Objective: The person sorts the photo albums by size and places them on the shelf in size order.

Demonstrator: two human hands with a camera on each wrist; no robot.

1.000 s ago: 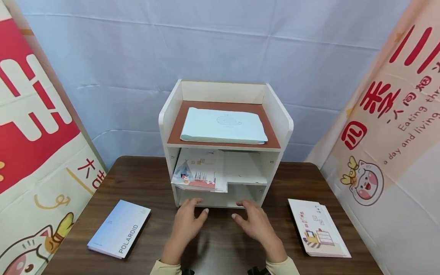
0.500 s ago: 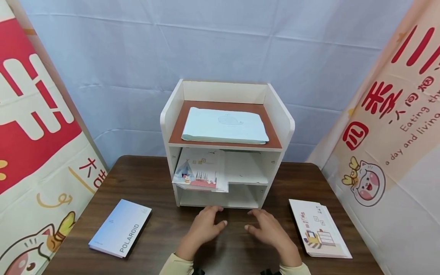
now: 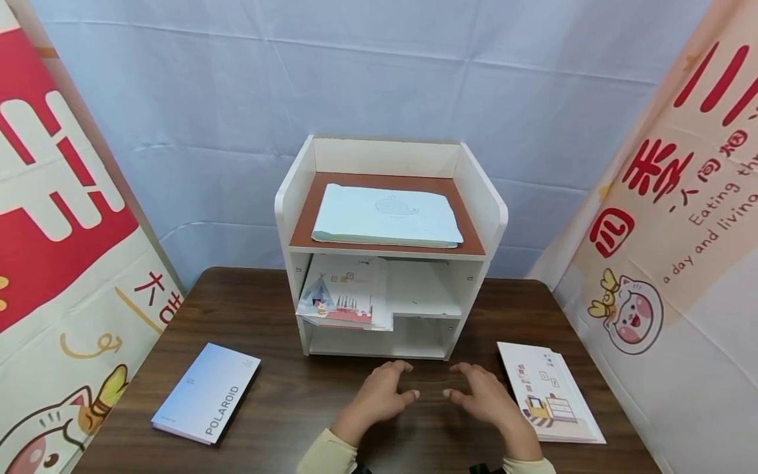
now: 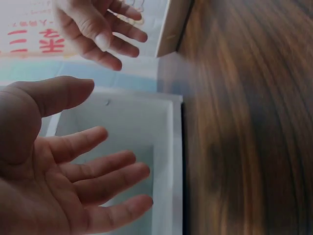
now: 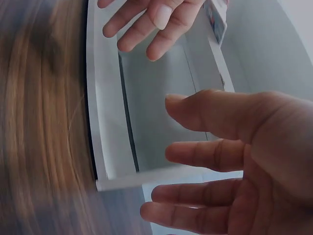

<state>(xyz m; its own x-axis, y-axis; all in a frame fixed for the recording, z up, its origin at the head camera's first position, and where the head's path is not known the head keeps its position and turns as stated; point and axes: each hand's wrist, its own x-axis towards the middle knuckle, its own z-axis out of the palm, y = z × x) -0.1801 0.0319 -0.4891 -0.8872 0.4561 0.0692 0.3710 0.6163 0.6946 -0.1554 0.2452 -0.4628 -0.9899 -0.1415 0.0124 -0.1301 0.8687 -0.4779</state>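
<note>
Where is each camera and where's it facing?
Head: on the head, looking forward and down at the white shelf and table; left hand, right hand and sleeves show.
Left wrist: on that wrist, facing shelf and table; left hand close, right hand beyond.
Right wrist: on that wrist, facing shelf and table; right hand close, left hand beyond.
Wrist views share left hand, right hand, shelf and table.

A book (image 3: pixel 207 394) lies left, booklets (image 3: pixel 556 398) right, the shelf (image 3: pixel 481 201) behind, between them.
</note>
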